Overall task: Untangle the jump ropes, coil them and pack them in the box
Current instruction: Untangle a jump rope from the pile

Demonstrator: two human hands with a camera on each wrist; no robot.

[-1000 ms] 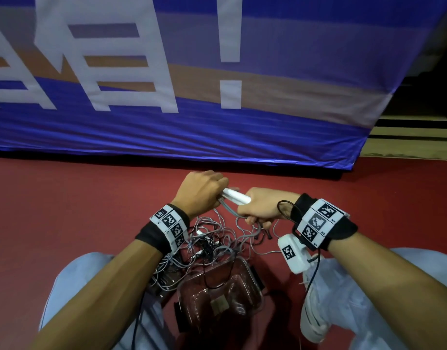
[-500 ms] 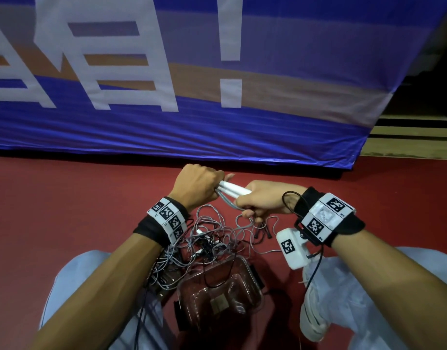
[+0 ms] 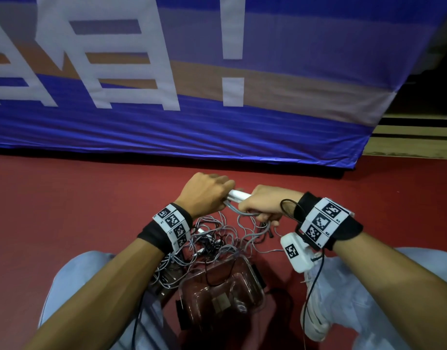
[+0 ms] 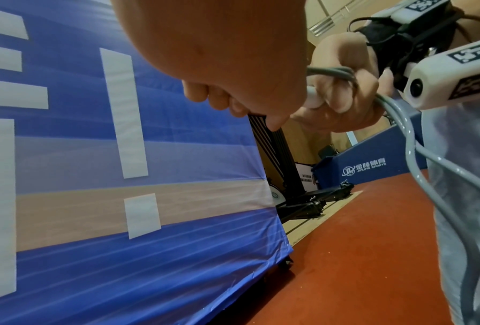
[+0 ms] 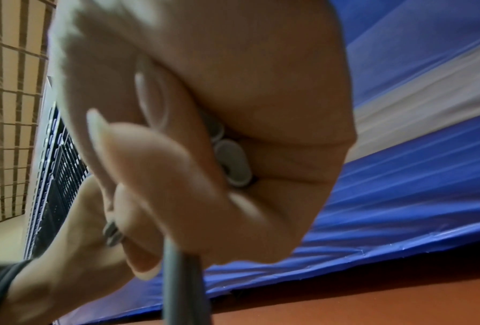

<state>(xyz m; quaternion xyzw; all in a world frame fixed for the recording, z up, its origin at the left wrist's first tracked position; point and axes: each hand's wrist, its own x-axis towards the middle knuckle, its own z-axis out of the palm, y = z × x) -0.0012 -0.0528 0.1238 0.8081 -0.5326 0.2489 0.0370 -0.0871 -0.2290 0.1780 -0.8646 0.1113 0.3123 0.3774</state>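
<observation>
Floor: red sports flooring (image 3: 66, 210), matte, running under the whole scene.
Banner: a large blue banner (image 3: 217, 127) with tan and pale bands and big white characters and an exclamation mark, standing ahead and reaching down to the floor.
Floor edge: a strip of pale wooden flooring (image 4: 311, 222) borders the red floor right of the banner.
Stand: a black metal frame (image 4: 286, 176) beside the banner's right edge.
Padding: a blue pad (image 4: 372, 162) with a white logo behind it.
Wall: tan tiled wall (image 5: 8, 110).
Light: dim, indoor.
</observation>
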